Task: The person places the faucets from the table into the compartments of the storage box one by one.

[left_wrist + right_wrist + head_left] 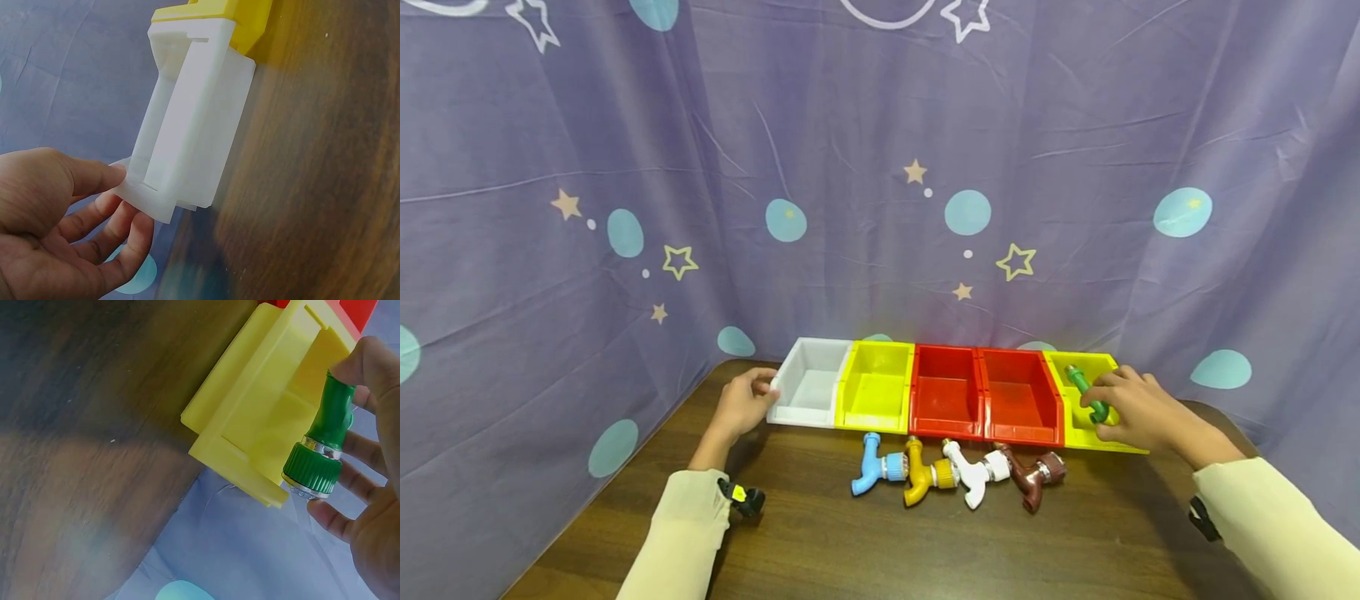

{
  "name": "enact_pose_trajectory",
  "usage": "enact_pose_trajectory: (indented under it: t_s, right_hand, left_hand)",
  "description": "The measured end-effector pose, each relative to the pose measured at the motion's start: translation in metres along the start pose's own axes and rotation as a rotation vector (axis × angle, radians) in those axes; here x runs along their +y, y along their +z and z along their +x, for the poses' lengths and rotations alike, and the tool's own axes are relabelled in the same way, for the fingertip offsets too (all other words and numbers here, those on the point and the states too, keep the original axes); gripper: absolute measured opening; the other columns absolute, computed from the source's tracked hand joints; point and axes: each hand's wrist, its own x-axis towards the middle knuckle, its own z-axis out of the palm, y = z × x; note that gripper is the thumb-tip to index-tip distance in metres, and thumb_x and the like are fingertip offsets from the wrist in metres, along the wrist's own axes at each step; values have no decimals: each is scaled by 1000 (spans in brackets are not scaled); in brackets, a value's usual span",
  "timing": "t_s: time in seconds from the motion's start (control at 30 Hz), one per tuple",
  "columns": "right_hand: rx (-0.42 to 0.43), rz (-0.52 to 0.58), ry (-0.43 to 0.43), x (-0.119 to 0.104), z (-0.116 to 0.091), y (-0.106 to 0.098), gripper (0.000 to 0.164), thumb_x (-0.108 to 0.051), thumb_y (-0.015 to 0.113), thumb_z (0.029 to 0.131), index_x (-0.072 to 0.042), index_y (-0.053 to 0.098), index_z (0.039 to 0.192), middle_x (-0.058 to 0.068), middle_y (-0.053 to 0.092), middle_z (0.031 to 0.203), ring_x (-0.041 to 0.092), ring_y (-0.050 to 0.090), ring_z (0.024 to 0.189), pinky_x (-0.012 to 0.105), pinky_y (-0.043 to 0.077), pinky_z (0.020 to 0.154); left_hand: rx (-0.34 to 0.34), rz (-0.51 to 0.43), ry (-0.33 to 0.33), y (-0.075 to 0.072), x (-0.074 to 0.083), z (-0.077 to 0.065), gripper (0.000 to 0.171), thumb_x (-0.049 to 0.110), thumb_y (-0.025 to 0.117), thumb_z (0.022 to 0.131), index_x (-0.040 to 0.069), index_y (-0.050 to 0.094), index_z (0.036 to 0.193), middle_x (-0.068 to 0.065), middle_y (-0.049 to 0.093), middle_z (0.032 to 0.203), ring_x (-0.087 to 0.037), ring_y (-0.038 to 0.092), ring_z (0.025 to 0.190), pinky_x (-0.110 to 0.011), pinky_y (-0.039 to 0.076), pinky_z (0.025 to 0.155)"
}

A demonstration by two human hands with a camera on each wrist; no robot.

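My right hand (1138, 410) grips a green tap (330, 419) over the yellow bin (1078, 433) at the right end of the row. In the right wrist view the tap's ribbed green knob (312, 469) points down past the bin's rim. At the other end, my left hand (747, 402) pinches the side rim of the white bin (199, 119) between thumb and fingers. Blue (871, 468), mustard-yellow (919, 475), white (974, 475) and maroon (1032, 477) taps lie side by side on the table in front of the bins.
Between the end bins stand another yellow bin (876, 408) and two red bins (947, 404), joined edge to edge. Behind them hangs a purple curtain (880, 250) with star and oval prints. The brown wooden table (865, 550) extends toward me.
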Motion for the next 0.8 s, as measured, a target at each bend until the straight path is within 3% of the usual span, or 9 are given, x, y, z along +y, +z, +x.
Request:
enact_pose_trajectory:
  t_s: [0.23, 0.8]
  right_hand:
    - [-24, 23, -27, 4, 13, 5, 30, -21, 75, 74, -18, 71, 103, 7, 63, 111, 32, 48, 103, 53, 42, 73]
    - [-121, 14, -35, 18, 31, 28, 28, -23, 78, 72, -14, 73, 98, 11, 65, 106, 38, 52, 101, 62, 43, 75]
  left_hand:
    - [-4, -2, 4, -1, -1, -1, 38, 10, 67, 86, 5, 59, 123, -11, 65, 93, -24, 58, 83, -32, 48, 67]
    - [-14, -17, -2, -1, 1, -1, 37, 10, 67, 87, 5, 59, 123, -12, 65, 95, -24, 59, 82, -31, 48, 65]
